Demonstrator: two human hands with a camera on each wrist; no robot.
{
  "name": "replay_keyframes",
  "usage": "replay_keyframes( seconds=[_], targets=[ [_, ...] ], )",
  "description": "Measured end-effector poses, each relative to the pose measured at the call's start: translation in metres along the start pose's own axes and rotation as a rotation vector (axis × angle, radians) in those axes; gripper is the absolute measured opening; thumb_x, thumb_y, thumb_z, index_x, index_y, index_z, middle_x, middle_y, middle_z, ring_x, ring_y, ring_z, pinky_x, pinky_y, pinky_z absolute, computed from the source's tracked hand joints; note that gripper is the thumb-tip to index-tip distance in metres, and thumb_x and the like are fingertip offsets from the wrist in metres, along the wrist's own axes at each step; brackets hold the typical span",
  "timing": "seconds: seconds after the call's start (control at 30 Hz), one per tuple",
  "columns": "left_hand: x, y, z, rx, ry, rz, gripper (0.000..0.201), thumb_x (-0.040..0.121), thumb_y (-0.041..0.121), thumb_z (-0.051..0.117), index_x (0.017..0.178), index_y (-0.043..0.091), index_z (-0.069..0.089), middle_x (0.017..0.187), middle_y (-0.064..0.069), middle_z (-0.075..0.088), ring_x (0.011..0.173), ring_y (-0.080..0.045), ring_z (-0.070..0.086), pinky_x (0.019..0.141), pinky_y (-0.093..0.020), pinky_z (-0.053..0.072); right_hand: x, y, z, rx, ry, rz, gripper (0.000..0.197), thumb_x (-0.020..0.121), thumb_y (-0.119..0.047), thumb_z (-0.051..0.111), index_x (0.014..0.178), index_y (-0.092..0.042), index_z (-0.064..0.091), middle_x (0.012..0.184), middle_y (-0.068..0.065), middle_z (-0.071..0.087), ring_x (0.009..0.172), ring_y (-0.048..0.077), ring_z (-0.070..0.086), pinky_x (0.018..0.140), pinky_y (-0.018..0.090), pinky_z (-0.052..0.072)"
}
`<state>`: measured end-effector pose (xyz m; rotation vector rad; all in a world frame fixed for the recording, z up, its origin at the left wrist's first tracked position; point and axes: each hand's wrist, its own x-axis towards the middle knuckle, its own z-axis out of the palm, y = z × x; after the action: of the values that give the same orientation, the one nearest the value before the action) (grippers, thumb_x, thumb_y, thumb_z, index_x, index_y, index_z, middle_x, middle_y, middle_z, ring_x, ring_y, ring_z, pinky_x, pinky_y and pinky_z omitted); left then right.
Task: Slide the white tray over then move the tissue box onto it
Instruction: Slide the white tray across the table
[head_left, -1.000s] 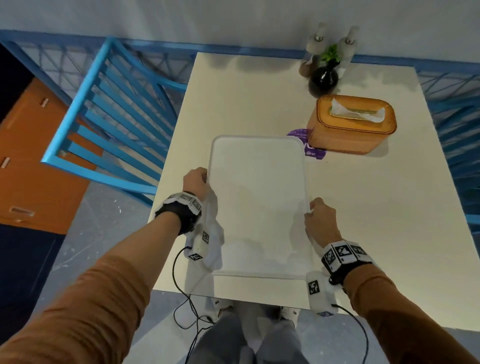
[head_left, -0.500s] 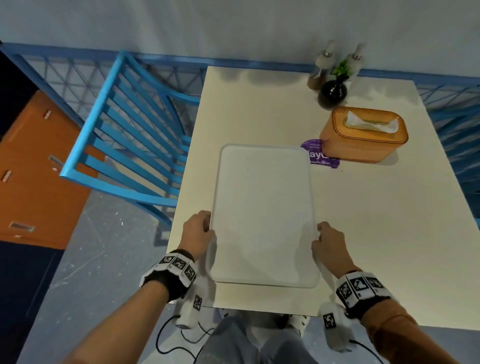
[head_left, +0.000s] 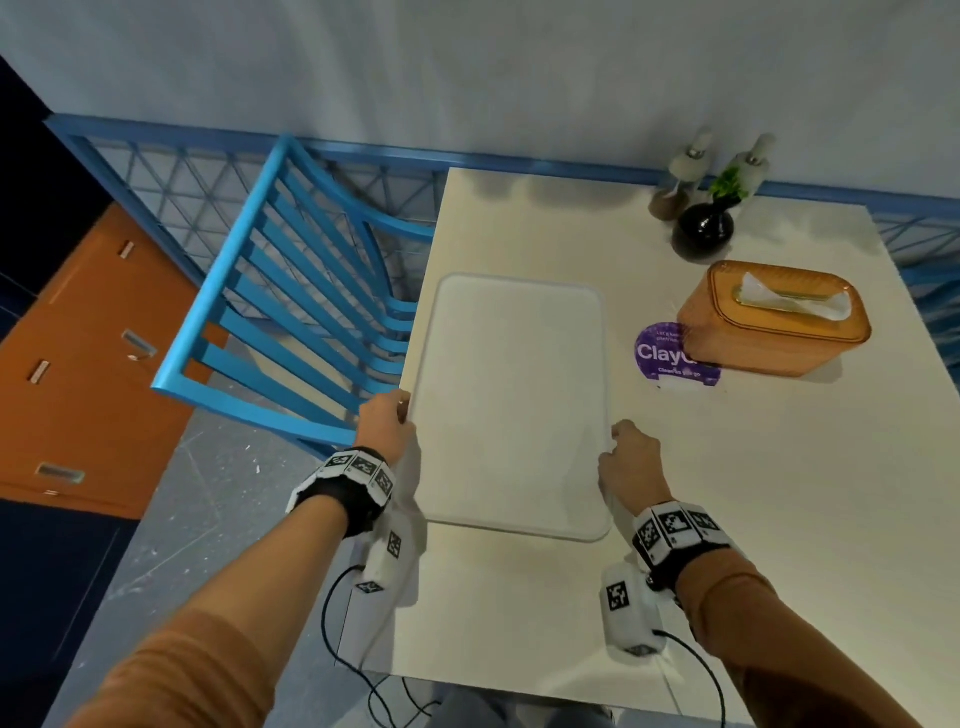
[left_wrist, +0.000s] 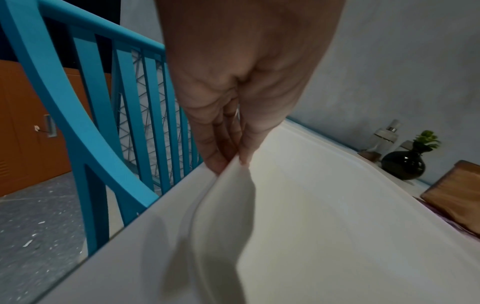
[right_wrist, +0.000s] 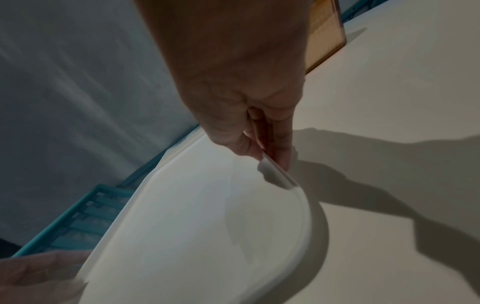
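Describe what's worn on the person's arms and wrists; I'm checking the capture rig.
Rust-orange long sleeves. Each wrist carries a black strap with white blocks printed with black square markers, at the left hand and right hand. A white camera pod hangs beneath each, trailing a black cable.

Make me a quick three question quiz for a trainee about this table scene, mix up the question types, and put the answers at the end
1. True or false: the tissue box already sits on the white tray.
2. Which hands pinch the tray's rims? A) left hand only B) right hand only C) both
3. Fill in: the tissue box partly covers a ____ round sticker on the table.

Key: 1 false, it stands on the table, apart from the tray. 2 C. 3 purple.
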<state>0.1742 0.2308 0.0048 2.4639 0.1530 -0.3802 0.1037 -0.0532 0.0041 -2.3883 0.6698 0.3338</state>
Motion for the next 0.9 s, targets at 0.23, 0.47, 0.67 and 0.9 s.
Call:
replay_keyframes(
  seconds=[0.23, 0.47, 0.67, 0.9],
  targets=[
    [0.032, 0.009, -0.003, 0.033, 0.005, 0.007, 0.015, 0.080, -0.003, 0.056, 0.081, 0.012, 0.054, 0.085, -0.014, 0.057, 0.081, -0.026, 0.053, 0.074, -0.035, 0.041, 0.025, -0.016, -0.002, -0.047, 0.006, 0.033, 0.031, 0.086, 0.006, 0.046, 0.116, 0.006, 0.050, 0.117, 0.030, 0.058, 0.103, 0.041, 0.059, 0.087, 0.040, 0.051],
    [0.040, 0.010, -0.001, 0.034, 0.017, -0.010, 0.021, 0.084, -0.001, 0.054, 0.103, -0.003, 0.061, 0.103, -0.025, 0.065, 0.093, -0.035, 0.059, 0.079, -0.038, 0.045, 0.032, -0.018, -0.002, -0.041, -0.006, 0.063, 0.033, 0.086, 0.005, 0.045, 0.118, 0.005, 0.048, 0.120, 0.029, 0.056, 0.106, 0.042, 0.057, 0.089, 0.044, 0.052],
    [0.037, 0.014, 0.000, 0.059, 0.028, -0.007, 0.023, 0.087, -0.002, 0.051, 0.107, -0.004, 0.060, 0.105, -0.026, 0.064, 0.094, -0.036, 0.057, 0.081, -0.039, 0.046, 0.032, -0.020, -0.003, -0.049, -0.011, 0.061, 0.032, 0.087, 0.005, 0.045, 0.119, 0.005, 0.047, 0.121, 0.029, 0.055, 0.107, 0.041, 0.057, 0.088, 0.042, 0.050],
    [0.034, 0.011, 0.005, 0.043, 0.053, -0.014, 0.022, 0.085, -0.004, 0.052, 0.104, -0.006, 0.061, 0.088, -0.014, 0.052, 0.081, -0.024, 0.046, 0.074, -0.031, 0.037, 0.030, -0.017, -0.005, -0.038, 0.000, 0.057, 0.033, 0.087, 0.005, 0.045, 0.120, 0.006, 0.047, 0.121, 0.028, 0.057, 0.107, 0.041, 0.058, 0.089, 0.043, 0.051]
  ],
)
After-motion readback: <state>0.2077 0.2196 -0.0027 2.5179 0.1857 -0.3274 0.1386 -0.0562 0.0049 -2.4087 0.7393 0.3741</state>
